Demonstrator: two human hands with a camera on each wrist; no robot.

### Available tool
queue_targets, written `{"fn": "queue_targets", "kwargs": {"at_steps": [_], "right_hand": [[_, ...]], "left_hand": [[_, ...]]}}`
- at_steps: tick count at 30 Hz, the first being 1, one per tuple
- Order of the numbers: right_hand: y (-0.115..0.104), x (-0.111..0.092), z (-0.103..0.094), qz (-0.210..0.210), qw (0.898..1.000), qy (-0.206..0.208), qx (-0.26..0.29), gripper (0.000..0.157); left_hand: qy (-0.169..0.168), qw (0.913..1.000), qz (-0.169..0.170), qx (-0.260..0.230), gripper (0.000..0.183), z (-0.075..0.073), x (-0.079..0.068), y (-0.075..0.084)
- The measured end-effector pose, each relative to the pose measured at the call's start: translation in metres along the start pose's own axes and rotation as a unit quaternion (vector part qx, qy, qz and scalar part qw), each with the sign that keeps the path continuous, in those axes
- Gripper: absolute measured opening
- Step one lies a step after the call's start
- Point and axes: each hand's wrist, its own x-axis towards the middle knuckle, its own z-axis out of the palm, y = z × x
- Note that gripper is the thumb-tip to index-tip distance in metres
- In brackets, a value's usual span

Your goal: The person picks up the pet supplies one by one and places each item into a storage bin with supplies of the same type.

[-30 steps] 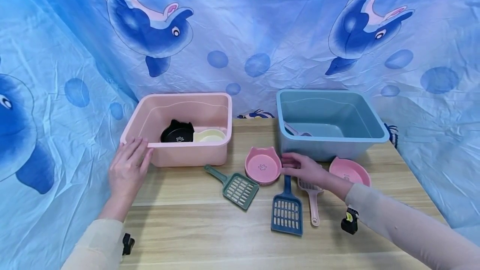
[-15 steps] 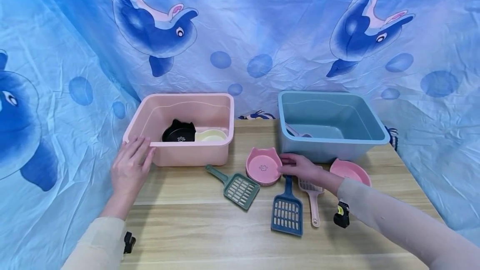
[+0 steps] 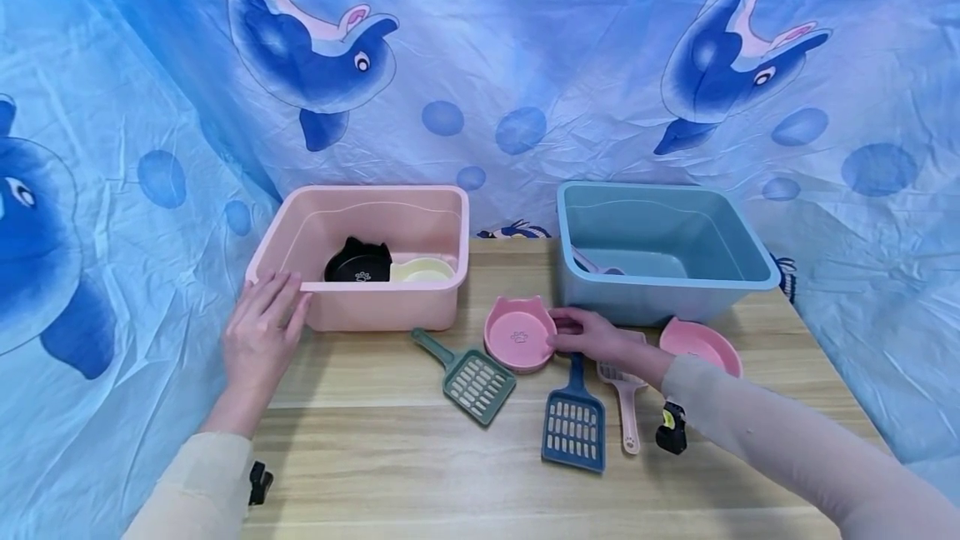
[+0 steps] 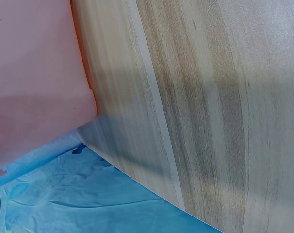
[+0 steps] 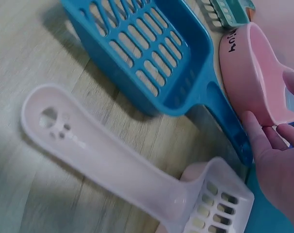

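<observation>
My left hand [image 3: 258, 336] holds the front left corner of a pink bin [image 3: 382, 309], fingers over the rim and thumb outside. My right hand [image 3: 596, 336] is at the right side of a pink cat-eared bowl [image 3: 520, 340] with a paw print; thumb and fingers touch its wall and rim in the right wrist view. Below that hand lie a dark blue slotted litter scoop [image 3: 573, 432] and a pale pink litter scoop [image 5: 103, 150]. A green litter scoop [image 3: 478, 387] rests against the bowl's lower left side. The left wrist view shows the bin's wall [image 4: 35, 63] but hardly any hand.
Inside the pink bin are a black cat-eared bowl [image 3: 358, 263] and a cream bowl [image 3: 423, 272]. A blue bin [image 3: 652, 300] at the right holds a purple scoop [image 3: 592, 263]. Another pink bowl [image 3: 701, 346] sits before it. Blue dolphin-print cloth [image 3: 480, 48] hangs behind the wooden table [image 3: 420, 490].
The pink bowl has shifted slightly left together with my right hand, and the green scoop has been nudged a little with it. My left hand stays on the pink bin's rim.
</observation>
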Motion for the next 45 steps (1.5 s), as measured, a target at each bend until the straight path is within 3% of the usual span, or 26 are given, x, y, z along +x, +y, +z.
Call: {"fn": "queue_targets", "kwargs": {"at_steps": [12,24,34,41,45], "right_hand": [[-0.001,0.020,0.012,0.006,1.000,-0.006,0.027,0.058],[-0.002,0.033,0.022,0.046,0.996,0.035,0.062,0.054],[-0.005,0.036,0.026,0.055,0.995,0.062,0.048,0.045],[-0.005,0.040,0.028,0.045,0.996,0.068,0.038,0.042],[-0.005,0.041,0.025,0.032,0.998,0.060,0.012,0.040]], "left_hand": [[0.020,0.9997,-0.002,-0.011,0.046,0.003,0.001,0.000],[0.017,0.9997,-0.009,-0.015,0.048,0.004,0.002,-0.001],[0.018,0.9997,-0.010,-0.016,0.046,0.004,0.004,-0.001],[0.047,0.9985,0.011,-0.026,0.040,0.007,0.003,-0.003],[0.035,0.9991,0.006,-0.023,0.041,0.007,0.003,-0.003]]}}
